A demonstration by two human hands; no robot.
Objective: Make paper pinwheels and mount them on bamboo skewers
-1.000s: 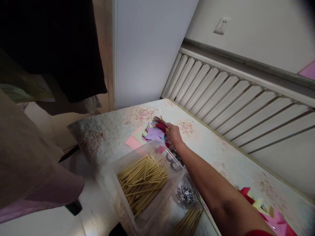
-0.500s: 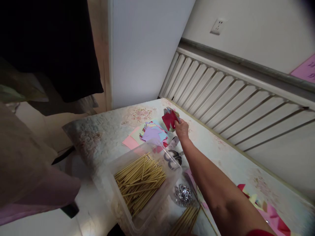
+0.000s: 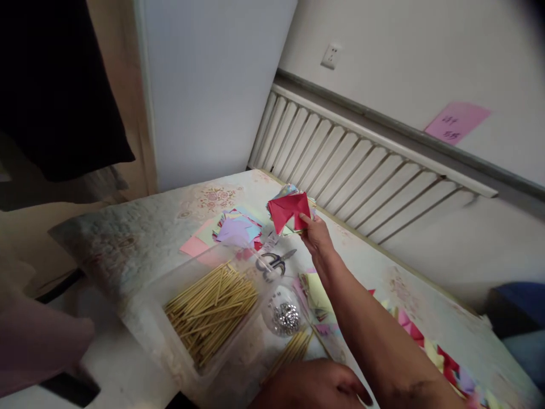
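My right hand (image 3: 315, 234) is stretched forward and pinched on a stack of coloured paper squares (image 3: 289, 207) with a red one on top, lifted above the table. Below and left of it a pile of loose paper squares (image 3: 236, 228) lies on the floral tablecloth. My left hand (image 3: 313, 384) is at the bottom edge with its fingers curled, close to a few loose yellow sticks (image 3: 292, 352); I cannot see anything in it.
A clear plastic box of yellow sticks (image 3: 210, 309) stands at the near left. Scissors (image 3: 275, 262) and a small tub of silver pins (image 3: 286, 317) lie between box and arm. More paper pieces (image 3: 426, 346) are at right. A slatted radiator cover (image 3: 366, 170) runs behind.
My right hand picked the red-topped stack off the paper pile and lifted it up and back toward me. The view swung right, and my left hand came into the bottom of the picture.
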